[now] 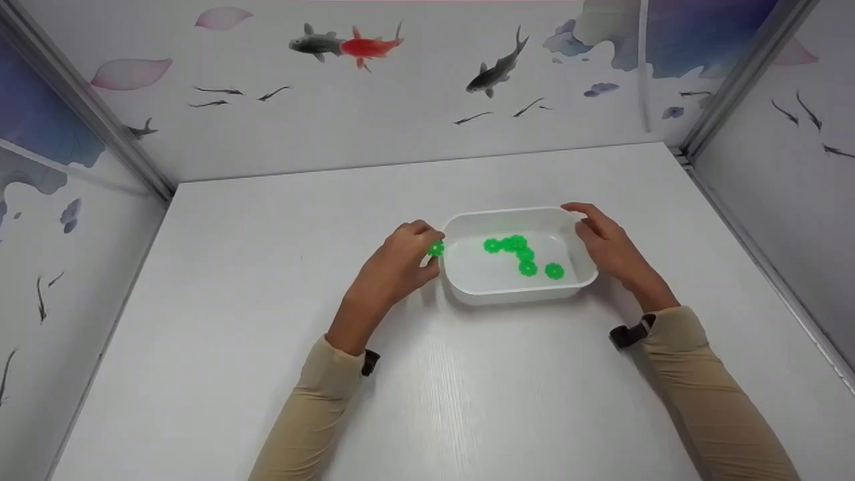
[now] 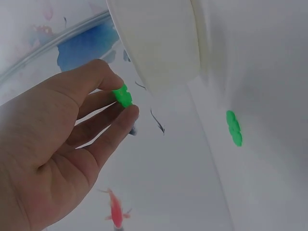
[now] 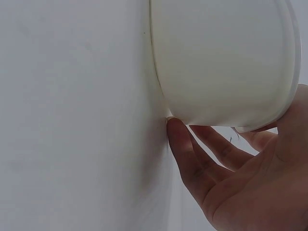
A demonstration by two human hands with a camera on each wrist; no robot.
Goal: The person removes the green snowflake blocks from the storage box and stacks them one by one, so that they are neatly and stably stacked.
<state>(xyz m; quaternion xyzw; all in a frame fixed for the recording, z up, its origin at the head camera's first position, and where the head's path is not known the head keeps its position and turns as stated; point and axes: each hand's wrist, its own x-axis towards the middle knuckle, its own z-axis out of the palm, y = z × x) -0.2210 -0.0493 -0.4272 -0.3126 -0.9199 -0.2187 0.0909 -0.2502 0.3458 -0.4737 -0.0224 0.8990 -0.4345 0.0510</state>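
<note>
My left hand [image 1: 401, 262] pinches a green flower-shaped plastic disc [image 2: 123, 96] between thumb and fingertips, at the left end of a white plastic tub [image 1: 514, 292]. The disc is level with the tub's rim, just outside it. Several more green discs [image 1: 528, 268] lie inside the tub, some bunched together and one apart on the right. At the tub's far right corner my right hand [image 1: 611, 247] grips the wall. In the right wrist view its fingers [image 3: 185, 149] press on the outside, and the thumb is up at the rim.
In the left wrist view another green disc [image 2: 234, 128] lies on the white table [image 1: 267, 267]; the left hand hides it in the head view. White panels [image 1: 414, 100] printed with fish and petals close off the table's back and sides, framed by metal posts [image 1: 748, 73].
</note>
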